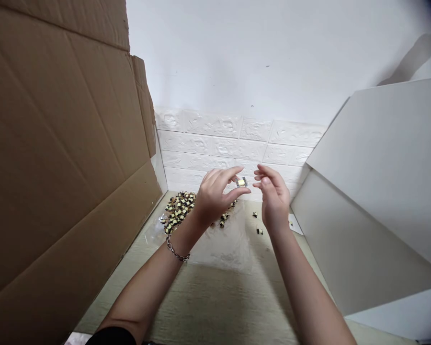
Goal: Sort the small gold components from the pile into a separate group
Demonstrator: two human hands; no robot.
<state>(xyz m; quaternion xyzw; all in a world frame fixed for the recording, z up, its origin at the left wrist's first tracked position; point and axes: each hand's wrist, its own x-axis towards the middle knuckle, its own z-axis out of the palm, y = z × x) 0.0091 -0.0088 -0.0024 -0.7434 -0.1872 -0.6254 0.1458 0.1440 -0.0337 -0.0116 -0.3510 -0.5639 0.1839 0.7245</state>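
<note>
There's the small yellow-banded part (242, 182), pinched at the left hand's (217, 192) fingertips: looks light and stiff, likely best held by its dark ends. Beside it, the right hand (275, 199), half open, nothing in it, above the table (201, 302).

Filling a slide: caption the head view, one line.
Above the table, left hand holds one part near the right hand; similar parts lie heaped below.
</note>
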